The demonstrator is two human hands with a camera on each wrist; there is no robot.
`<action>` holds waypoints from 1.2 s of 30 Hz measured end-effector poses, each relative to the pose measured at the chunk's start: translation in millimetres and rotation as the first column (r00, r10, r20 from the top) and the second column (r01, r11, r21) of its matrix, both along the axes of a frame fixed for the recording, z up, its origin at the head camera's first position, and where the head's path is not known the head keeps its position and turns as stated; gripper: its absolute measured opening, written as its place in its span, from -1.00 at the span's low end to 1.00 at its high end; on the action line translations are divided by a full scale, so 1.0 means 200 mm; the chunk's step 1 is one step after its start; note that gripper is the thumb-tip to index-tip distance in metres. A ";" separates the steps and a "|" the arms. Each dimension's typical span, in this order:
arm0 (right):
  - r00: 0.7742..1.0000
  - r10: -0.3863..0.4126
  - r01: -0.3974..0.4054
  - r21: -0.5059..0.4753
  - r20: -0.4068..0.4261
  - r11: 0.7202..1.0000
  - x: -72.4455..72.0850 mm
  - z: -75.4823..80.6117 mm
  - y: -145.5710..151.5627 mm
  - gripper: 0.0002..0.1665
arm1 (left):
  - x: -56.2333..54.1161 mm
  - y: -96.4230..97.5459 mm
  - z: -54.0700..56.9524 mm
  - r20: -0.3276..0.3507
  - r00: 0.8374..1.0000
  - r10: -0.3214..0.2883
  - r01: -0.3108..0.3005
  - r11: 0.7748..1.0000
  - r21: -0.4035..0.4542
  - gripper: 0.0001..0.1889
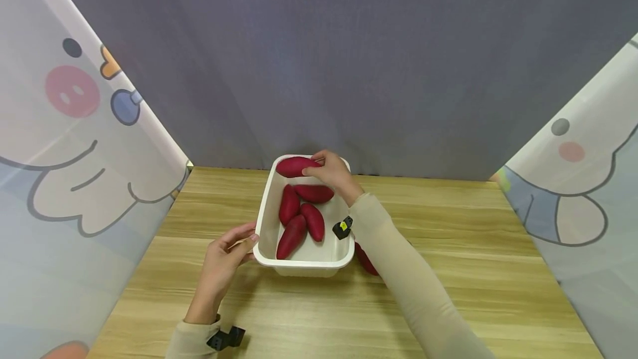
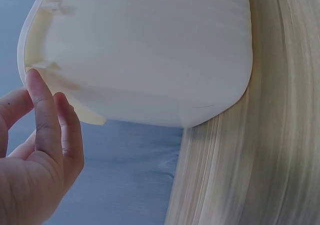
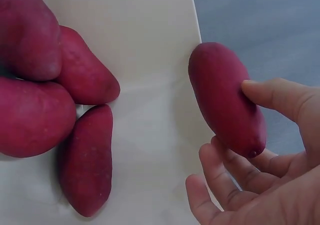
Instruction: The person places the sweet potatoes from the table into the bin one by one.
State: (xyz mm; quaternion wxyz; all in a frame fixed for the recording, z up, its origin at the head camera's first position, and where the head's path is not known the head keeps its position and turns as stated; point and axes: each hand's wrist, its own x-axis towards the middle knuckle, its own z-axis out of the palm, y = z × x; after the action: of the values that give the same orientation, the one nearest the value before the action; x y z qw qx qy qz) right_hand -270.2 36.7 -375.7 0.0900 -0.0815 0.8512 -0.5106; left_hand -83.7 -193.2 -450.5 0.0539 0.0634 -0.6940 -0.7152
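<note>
A white plastic bin [image 1: 307,264] stands on the wooden table, with several red-skinned sweet potatoes [image 1: 292,236] on its floor. My right hand [image 1: 333,172] pinches another sweet potato [image 1: 297,167] between thumb and fingers, over the far end of the bin. In the right wrist view this held sweet potato [image 3: 225,97] is near the bin wall, apart from the pile. At the bin's near left corner, my left hand [image 1: 227,256] holds the rim between thumb and fingers. The left wrist view shows its fingertips [image 2: 37,80] right under the rim, beside the outer wall [image 2: 150,50].
One more sweet potato [image 1: 366,260] lies on the table [image 1: 309,314] right of the bin, partly hidden by the right sleeve [image 1: 413,276]. A grey curtain [image 1: 344,60] hangs behind the table. Cartoon-printed sheets [image 1: 65,193] flank it on both sides.
</note>
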 end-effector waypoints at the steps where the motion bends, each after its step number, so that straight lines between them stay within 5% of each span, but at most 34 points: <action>1: 1.000 0.004 -0.004 -0.002 -0.004 1.000 0.00 0.00 0.00 -0.45 | 0.00 0.00 0.00 0.001 1.000 0.002 -0.002 1.000 0.001 -0.58; 11: 0.998 0.048 -0.044 -0.093 0.035 0.995 0.01 -0.01 0.00 -0.42 | 0.01 0.01 0.00 0.011 1.000 0.004 -0.004 1.000 0.002 -0.57; 18: 0.994 0.103 -0.106 -0.113 -0.039 0.988 0.06 0.12 0.01 -0.48 | 0.01 0.00 0.00 0.000 1.000 0.010 -0.010 1.000 0.008 -0.57; 27: 0.967 0.183 -0.203 -0.103 -0.178 0.974 0.22 0.27 0.16 -0.54 | 0.01 -0.01 0.01 -0.002 1.000 0.006 -0.006 1.000 0.002 -0.57; 36: 0.940 0.175 -0.189 -0.022 -0.293 0.982 0.39 0.18 0.46 -0.55 | 0.01 -0.01 0.01 -0.006 1.000 0.007 -0.007 1.000 -0.003 -0.58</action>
State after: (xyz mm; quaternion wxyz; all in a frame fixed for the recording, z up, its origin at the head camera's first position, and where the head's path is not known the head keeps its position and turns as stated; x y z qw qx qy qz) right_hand -191.7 127.8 -340.5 0.0091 -0.2359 0.8309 -0.5038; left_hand -81.9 -194.3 -449.4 0.0587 0.0635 -0.6946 -0.7142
